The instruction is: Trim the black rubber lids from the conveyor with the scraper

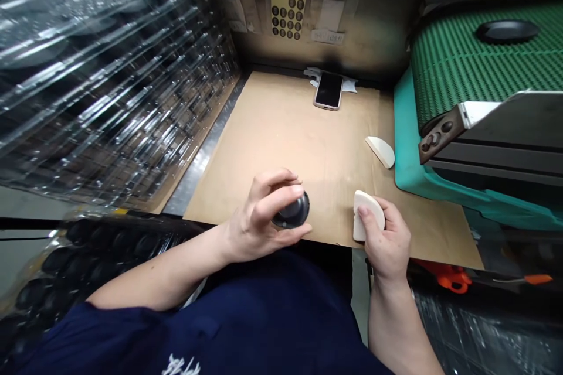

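Note:
My left hand (264,217) grips a dark, glossy, domed round object (294,211) between thumb and fingers, just over the near edge of the brown cardboard sheet (281,140). My right hand (385,237) holds a white half-round foam pad (367,214) upright, with its flat edge facing left. A second white half-round pad (380,151) lies on the cardboard, a little beyond my right hand. Neither hand touches that pad.
A smartphone (328,91) lies at the cardboard's far end, against a metal wall. A green mesh conveyor belt (466,64) in a teal frame carries a dark oval piece (507,31) on the right. Stacked clear plastic trays (109,82) fill the left. Orange-handled scissors (448,276) lie beyond the near right edge.

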`<move>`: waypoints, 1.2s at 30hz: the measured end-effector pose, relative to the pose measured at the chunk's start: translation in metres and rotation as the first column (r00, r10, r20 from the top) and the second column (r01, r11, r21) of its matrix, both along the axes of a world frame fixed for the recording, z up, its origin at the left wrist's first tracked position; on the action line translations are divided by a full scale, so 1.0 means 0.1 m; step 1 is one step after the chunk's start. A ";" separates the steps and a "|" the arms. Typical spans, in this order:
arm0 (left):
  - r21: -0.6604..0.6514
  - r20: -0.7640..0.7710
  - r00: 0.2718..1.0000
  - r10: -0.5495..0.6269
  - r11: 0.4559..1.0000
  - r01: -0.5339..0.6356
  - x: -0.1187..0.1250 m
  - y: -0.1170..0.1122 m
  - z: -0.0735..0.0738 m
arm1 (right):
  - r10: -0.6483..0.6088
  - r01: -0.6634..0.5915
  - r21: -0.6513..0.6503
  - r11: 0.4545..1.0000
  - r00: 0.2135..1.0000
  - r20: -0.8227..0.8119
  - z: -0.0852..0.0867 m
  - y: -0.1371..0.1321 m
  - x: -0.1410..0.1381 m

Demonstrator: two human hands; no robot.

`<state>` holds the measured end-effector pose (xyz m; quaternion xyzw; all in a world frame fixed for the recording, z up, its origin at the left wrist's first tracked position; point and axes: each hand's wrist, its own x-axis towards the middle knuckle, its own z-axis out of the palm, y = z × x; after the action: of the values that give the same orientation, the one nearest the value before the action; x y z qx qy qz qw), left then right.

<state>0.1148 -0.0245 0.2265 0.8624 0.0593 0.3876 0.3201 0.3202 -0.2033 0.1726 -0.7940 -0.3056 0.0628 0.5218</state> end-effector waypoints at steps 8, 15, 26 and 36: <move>0.019 -0.503 0.766 0.400 0.891 -0.453 -0.05 1.12 -0.02 | 0.033 -0.033 0.007 0.999 0.999 0.007 -0.01 -0.02 0.00; 0.263 -0.537 0.635 0.556 0.825 -0.500 -0.21 1.24 -0.31 | 0.063 -0.063 0.026 0.998 0.998 0.023 0.01 0.01 -0.02; 0.512 -0.449 0.437 0.779 0.625 -0.589 -0.15 1.62 -0.14 | 0.164 -0.174 0.156 0.972 0.984 0.073 0.09 0.04 -0.06; 0.638 -0.366 0.621 0.693 0.673 -0.374 0.78 1.44 0.22 | 0.220 -0.225 0.225 0.948 0.974 0.047 0.10 0.02 -0.05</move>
<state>0.1926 0.1197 0.2488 0.9268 0.3152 0.1844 -0.0870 0.3149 -0.2014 0.1823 -0.6897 -0.4039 0.0772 0.5961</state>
